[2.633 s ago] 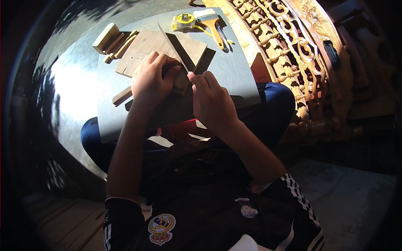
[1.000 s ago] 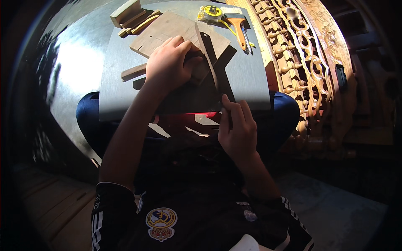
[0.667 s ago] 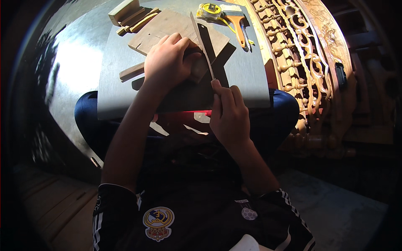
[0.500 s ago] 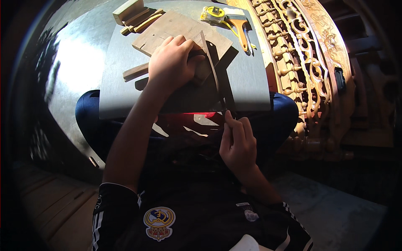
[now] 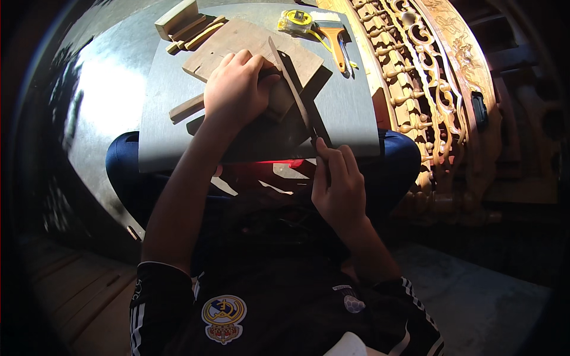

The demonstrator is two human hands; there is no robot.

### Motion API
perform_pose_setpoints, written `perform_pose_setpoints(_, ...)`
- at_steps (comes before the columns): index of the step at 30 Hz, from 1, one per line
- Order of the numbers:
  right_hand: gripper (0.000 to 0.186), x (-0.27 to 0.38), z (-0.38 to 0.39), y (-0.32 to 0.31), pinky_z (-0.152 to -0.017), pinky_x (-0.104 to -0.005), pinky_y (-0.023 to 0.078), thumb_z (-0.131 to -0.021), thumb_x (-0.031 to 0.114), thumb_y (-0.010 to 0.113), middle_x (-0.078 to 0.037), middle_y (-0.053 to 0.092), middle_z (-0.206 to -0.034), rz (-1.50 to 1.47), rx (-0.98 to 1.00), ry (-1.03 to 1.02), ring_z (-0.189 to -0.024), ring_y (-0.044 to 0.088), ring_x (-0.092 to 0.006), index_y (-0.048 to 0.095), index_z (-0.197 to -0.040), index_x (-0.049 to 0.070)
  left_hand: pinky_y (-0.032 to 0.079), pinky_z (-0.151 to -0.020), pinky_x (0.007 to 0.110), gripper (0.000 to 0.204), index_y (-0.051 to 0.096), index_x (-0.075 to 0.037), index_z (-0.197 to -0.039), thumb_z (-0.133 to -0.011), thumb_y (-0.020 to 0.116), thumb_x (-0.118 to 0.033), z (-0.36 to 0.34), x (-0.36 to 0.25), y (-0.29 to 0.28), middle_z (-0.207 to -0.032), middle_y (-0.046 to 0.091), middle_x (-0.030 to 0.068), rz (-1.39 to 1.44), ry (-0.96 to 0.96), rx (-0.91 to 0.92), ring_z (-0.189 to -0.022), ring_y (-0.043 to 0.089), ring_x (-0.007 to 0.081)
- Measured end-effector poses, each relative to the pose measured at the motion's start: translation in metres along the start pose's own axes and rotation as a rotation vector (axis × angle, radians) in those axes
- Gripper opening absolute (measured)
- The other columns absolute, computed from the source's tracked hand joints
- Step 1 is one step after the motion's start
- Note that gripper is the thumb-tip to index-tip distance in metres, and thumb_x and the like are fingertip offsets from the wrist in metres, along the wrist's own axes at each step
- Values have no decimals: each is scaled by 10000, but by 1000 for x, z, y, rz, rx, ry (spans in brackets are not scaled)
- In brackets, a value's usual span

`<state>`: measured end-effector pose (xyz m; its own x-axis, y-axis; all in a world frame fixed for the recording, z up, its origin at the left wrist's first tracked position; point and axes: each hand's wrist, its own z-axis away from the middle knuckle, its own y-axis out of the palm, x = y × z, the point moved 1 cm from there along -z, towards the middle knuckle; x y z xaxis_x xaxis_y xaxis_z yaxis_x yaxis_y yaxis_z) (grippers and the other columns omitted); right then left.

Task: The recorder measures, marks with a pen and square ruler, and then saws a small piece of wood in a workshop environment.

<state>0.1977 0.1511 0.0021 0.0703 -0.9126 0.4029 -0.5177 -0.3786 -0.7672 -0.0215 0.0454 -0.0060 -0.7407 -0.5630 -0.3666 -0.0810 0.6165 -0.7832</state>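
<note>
My left hand (image 5: 237,89) is closed over a piece of wood (image 5: 281,101) and presses it down on a flat wooden board (image 5: 237,38). A narrow wooden strip (image 5: 187,108) sticks out on the left of that hand; whether it is the same piece is hidden. My right hand (image 5: 339,181), nearer to me, is wrapped round the near end of a long, narrow metal blade (image 5: 294,89), perhaps a file. The blade slants away to the far left, beside the wood's right end. I cannot make out its teeth or surface, and its handle is mostly covered by my fingers.
The grey tabletop (image 5: 160,139) lies across my knees. Several wood offcuts (image 5: 190,26) are at its far left. A yellow tape measure (image 5: 297,21) and a paintbrush (image 5: 335,44) lie far right, next to a carved wooden panel (image 5: 439,77).
The blade has slid forward and its far tip has swung left. My right hand has gone forward slightly with it. My left hand keeps its hold on the wood.
</note>
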Motion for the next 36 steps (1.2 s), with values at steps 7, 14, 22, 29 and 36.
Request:
perform_pose_setpoints(7, 307, -2, 7, -5, -542, -345, 546, -912, -50, 605, -140, 538, -888, -62, 24, 116, -643, 598, -250, 612, -1219, -61, 527, -869, 404, 210, 721, -98, -967, -851, 754, -270, 0, 3, -1, -961, 651, 80, 48, 81, 42, -1002, 625, 289)
perform_pose_setpoints(14, 322, -25, -58, 41, -558, -379, 553, -932, 13, 593, -132, 515, -944, -99, 0, 40, -676, 623, -292, 586, -1251, -27, 531, -854, 397, 202, 733, -105, -964, -850, 757, -271, 1, -1, -3, -952, 656, 73, 47, 49, 20, -984, 633, 282)
perform_pose_setpoints(22, 331, 6, 25, -17, -537, -323, 545, -890, -76, 608, -129, 536, -905, -29, 69, 120, -657, 622, -236, 610, -1220, -48, 532, -858, 397, 225, 730, -107, -970, -854, 755, -298, 0, 0, 0, -957, 664, 72, 0, 3, -25, -989, 637, 281)
perform_pose_setpoints(29, 307, -14, -21, 12, -549, -345, 557, -936, -12, 587, -133, 545, -922, -61, 28, 51, -655, 629, -262, 591, -1241, -43, 529, -855, 397, 221, 728, -104, -965, -855, 754, -294, -1, 4, 1, -950, 659, 78, 30, 62, 3, -985, 637, 287)
perform_pose_setpoints(36, 331, -20, -51, 39, -573, -367, 570, -932, 9, 585, -139, 553, -996, -41, 53, 48, -703, 651, -293, 568, -1260, -31, 534, -851, 414, 219, 734, -127, -1021, -874, 750, -289, 1, 1, -4, -992, 660, 72, -2, -15, 26, -1028, 641, 292)
